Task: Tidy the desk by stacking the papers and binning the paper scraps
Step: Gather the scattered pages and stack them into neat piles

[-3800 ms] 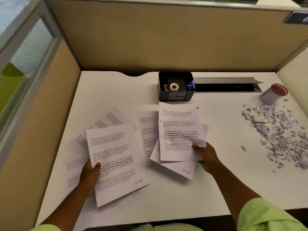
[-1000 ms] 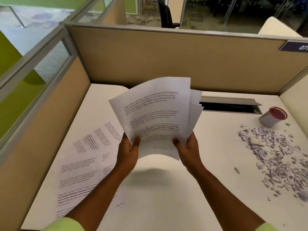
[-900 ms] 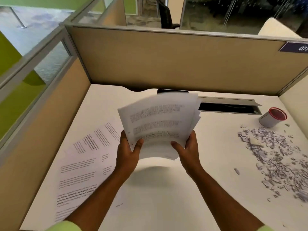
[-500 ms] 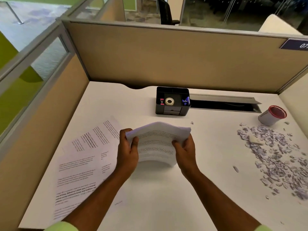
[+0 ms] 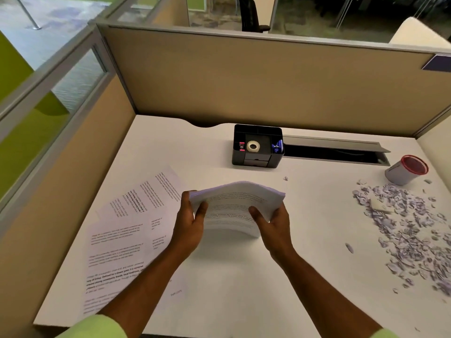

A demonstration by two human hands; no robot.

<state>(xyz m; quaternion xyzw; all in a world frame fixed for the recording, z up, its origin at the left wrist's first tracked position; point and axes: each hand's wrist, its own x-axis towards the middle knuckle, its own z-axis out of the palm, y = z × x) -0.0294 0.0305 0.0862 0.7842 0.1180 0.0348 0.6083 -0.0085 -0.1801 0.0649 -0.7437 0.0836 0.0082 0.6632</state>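
Note:
I hold a bundle of printed papers upright on its lower edge at the middle of the white desk, its top bowed over. My left hand grips its left side and my right hand grips its right side, thumbs on the front. More printed sheets lie loose and overlapping on the desk to the left, under my left forearm. A wide scatter of paper scraps covers the desk's right side. A small white bin with a red rim lies tipped at the far right.
A black desk organiser with a tape roll stands at the back centre. Beside it an open cable slot runs rightwards. Beige partition walls close the back, left and right. One stray scrap lies apart.
The bundle, raised and fanned in front of me a second ago, has come down onto the desk, its sheets drawn together. Both hands kept their hold.

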